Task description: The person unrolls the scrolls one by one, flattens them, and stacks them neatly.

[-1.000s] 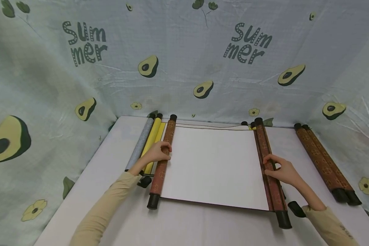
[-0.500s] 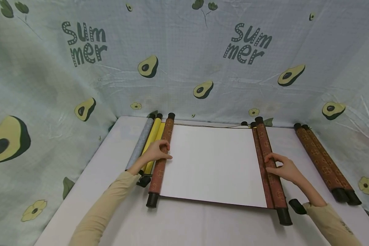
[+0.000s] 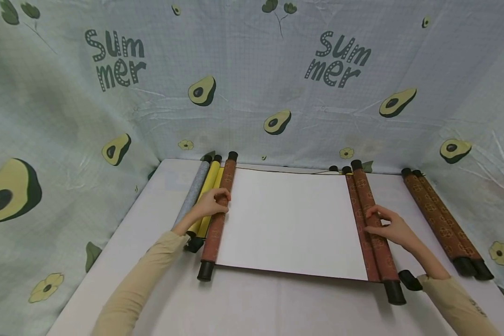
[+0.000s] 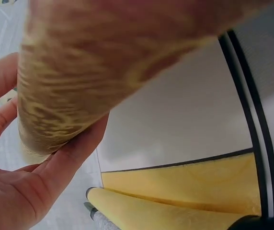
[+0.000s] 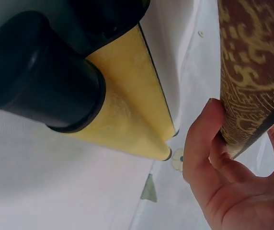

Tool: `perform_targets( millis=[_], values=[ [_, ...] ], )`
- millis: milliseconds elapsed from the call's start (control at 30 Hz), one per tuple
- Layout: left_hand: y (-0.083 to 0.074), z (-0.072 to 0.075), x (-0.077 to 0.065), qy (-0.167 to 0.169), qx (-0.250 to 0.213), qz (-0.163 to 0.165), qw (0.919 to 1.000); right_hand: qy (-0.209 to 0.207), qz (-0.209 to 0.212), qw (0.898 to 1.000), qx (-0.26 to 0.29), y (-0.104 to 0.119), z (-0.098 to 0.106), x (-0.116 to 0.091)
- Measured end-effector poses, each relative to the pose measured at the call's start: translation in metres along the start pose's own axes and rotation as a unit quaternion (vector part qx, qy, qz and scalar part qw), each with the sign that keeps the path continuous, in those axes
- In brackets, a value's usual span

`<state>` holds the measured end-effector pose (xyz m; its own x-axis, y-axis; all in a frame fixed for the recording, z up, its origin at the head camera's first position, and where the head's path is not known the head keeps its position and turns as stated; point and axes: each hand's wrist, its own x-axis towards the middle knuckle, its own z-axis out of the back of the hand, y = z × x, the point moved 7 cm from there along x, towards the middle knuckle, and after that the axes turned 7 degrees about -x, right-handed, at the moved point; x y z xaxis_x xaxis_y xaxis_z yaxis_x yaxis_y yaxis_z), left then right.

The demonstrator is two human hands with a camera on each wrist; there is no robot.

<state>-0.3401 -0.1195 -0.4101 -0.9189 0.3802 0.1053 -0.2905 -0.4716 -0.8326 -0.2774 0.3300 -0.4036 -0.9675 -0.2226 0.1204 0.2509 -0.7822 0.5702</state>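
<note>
Above yellow scroll [image 4: 156,206], brown scroll [image 3: 294,224] is hanging spread open, left grip [image 3: 212,203] pinching left roller [image 3: 214,238], right grip [image 3: 389,228] pinching right roller [image 3: 383,259]. Since second ago, rollers are drifting slightly apart; scroll apparently is opening wider.

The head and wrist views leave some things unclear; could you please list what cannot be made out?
Head view: underside of the white sheet, facing away.
Left wrist view: fingers of the left hand, ends hidden behind the left brown roller.
Right wrist view: rest of the right brown roller, cut off by top and right edges.
</note>
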Motion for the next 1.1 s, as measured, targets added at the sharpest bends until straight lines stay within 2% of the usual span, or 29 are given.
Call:
perform_targets(
  millis=[233, 567, 867, 1000, 1100],
  values=[
    [0.002, 0.005, 0.002, 0.002, -0.013, 0.014, 0.9998, 0.039, -0.036, 0.998, 0.031, -0.009, 0.0, 0.001],
    [0.002, 0.01, 0.006, -0.01, -0.015, 0.003, 0.9998, 0.042, -0.038, 0.998, 0.033, -0.011, 0.004, 0.001],
    [0.002, 0.013, 0.011, -0.007, -0.013, -0.019, 0.9997, 0.065, -0.076, 0.993, 0.066, -0.02, 0.004, 0.001],
    [0.004, 0.014, 0.011, -0.005, -0.009, -0.01, 0.9999, 0.07, -0.084, 0.992, 0.063, -0.024, 0.004, 0.0],
    [0.006, 0.015, 0.011, -0.004, 0.011, -0.007, 0.9999, 0.068, -0.083, 0.993, 0.058, -0.026, 0.005, 0.0]
  ],
)
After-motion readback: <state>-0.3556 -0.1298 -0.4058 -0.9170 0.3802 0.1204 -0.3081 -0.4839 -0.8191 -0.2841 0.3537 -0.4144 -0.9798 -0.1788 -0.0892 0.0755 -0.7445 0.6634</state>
